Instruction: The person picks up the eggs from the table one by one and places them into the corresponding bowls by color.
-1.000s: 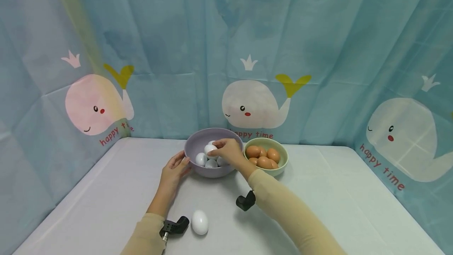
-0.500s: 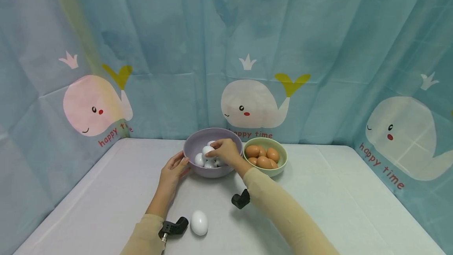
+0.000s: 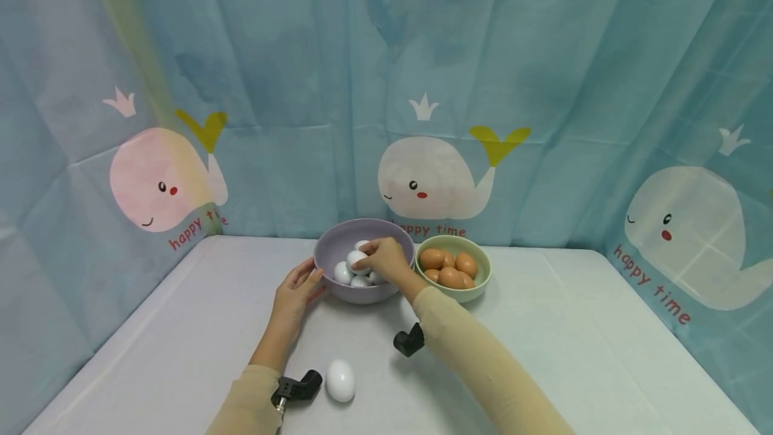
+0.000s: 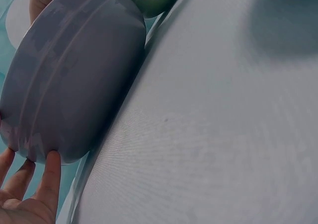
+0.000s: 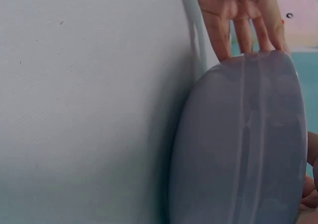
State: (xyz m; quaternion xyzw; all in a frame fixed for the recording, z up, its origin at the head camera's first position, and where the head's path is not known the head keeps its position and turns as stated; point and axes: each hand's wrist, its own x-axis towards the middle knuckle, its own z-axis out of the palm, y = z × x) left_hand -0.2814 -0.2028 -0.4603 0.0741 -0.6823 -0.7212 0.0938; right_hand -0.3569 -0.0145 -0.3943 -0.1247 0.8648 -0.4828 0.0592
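Observation:
A purple bowl (image 3: pixel 364 295) sits near the back edge of the table with several white eggs in it. My right hand (image 3: pixel 389 260) reaches in over its right side and pinches a white egg (image 3: pixel 357 261) between thumb and fingers, just above the others. My left hand (image 3: pixel 294 293) stays at the bowl's left side, fairly straight fingertips on the outer wall and thumb by the rim. In the left wrist view, fingers (image 4: pixel 49 182) press against the bowl's wall (image 4: pixel 84 80). The bowl's wall hides the right hand's grasp in the right wrist view.
A smaller green bowl (image 3: pixel 464 296) with several brown eggs (image 3: pixel 450 278) stands right beside the purple one. One loose white egg (image 3: pixel 341 380) lies at the front, near the left wrist's black camera mount (image 3: pixel 297 388). A blue whale-print curtain (image 3: pixel 290 86) hangs behind the table.
The right hand has lowered the pinched egg slightly toward the other eggs, and its forearm has shifted a little left. The left hand and both bowls look unmoved.

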